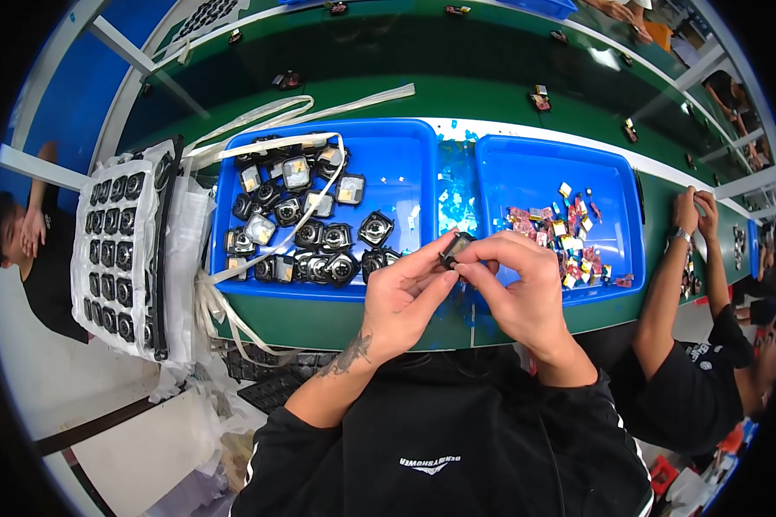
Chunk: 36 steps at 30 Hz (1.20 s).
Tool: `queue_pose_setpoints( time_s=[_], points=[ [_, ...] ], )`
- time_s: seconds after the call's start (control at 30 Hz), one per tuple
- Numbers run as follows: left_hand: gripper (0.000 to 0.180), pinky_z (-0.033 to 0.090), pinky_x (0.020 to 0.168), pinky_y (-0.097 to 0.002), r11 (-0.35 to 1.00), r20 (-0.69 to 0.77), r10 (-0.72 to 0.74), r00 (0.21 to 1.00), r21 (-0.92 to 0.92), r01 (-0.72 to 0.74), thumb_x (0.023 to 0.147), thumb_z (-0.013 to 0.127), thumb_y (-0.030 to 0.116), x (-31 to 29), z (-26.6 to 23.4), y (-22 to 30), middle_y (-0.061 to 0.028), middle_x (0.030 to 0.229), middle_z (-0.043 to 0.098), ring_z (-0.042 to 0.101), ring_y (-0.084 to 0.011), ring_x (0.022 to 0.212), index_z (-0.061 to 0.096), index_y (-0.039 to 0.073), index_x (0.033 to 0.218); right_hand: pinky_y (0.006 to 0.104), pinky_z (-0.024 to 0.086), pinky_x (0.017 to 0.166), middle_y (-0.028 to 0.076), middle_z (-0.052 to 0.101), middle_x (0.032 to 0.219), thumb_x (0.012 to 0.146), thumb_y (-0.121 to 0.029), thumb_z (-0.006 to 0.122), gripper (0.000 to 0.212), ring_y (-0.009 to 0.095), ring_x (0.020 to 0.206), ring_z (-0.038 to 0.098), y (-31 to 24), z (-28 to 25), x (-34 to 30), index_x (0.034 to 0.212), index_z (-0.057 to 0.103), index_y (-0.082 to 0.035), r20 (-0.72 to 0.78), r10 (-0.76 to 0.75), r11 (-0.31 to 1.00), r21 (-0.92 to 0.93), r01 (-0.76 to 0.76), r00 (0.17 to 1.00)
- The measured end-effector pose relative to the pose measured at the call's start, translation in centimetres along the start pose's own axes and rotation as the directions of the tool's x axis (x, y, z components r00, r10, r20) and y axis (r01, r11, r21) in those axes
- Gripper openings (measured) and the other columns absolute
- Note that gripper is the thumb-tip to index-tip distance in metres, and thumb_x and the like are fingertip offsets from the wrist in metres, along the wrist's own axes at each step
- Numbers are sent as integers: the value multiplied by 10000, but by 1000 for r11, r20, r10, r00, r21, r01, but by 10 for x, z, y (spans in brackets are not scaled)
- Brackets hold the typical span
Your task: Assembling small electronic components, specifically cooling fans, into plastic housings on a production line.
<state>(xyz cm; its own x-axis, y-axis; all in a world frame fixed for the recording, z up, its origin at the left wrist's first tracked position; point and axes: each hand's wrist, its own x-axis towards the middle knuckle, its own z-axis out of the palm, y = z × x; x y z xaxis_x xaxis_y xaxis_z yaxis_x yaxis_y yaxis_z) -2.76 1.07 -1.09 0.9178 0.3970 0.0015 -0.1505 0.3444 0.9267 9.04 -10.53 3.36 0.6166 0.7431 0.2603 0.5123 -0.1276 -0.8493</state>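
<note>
Fingertips of the left hand (408, 303) and right hand (519, 289) pinch a small dark case (459, 246) above the green table (345, 320). At ten o'clock from it, a smooth blue left tray (397, 151) holds rounded-square black housings (376, 229); at two, a blue right tray (526, 164) holds blocky red-white-yellow pieces (571, 244).

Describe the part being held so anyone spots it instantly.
Find the two blue trays. Over the gap between them is a small dark part. Unlike the dark units in the left tray, it is held in the left hand and right hand.
</note>
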Motion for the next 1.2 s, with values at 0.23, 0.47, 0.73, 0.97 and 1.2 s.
queue_pose_setpoints(
  time_s=[0.23,0.47,0.73,0.97,1.2],
  points=[
    [460,455,990,-275,1000,3,16,1000,15,-16,954,542,-30,-1,0,-3,-137,1274,592,564,-147,1156,435,-41,1402,339,418,662,33,626,704,760,-27,729,75,207,641,577,-2,-4,2,799,675,-62,24,-38,996,-77,40,999],
    [443,458,963,-256,996,19,34,999,83,-35,962,533,-24,-4,3,2,-134,1283,589,568,-127,1129,445,-42,1396,324,399,717,19,606,672,711,-26,758,132,174,661,544,-2,-4,0,716,629,-55,-10,-59,992,-109,58,998],
    [373,471,970,-282,985,-85,76,993,-147,-88,1000,460,13,-1,14,3,-182,1225,625,598,-166,1126,457,-55,1367,255,448,702,63,558,897,737,34,751,200,116,712,528,17,6,-21,859,602,-18,-270,106,896,443,26,957],
    [340,471,927,-314,875,-400,-230,887,-485,8,1046,411,256,8,60,-16,-103,1166,578,571,-176,1067,491,6,1261,246,469,809,83,522,1015,833,111,628,155,135,923,565,29,55,-17,937,564,15,-399,129,919,393,42,908],
    [412,399,1019,-364,691,-185,-288,940,-719,70,1059,347,238,11,47,-6,-111,1234,555,529,-192,1159,452,-60,1322,201,452,621,36,577,893,825,21,701,127,59,702,513,36,27,-8,923,622,2,-210,305,862,475,-176,929]
  ],
)
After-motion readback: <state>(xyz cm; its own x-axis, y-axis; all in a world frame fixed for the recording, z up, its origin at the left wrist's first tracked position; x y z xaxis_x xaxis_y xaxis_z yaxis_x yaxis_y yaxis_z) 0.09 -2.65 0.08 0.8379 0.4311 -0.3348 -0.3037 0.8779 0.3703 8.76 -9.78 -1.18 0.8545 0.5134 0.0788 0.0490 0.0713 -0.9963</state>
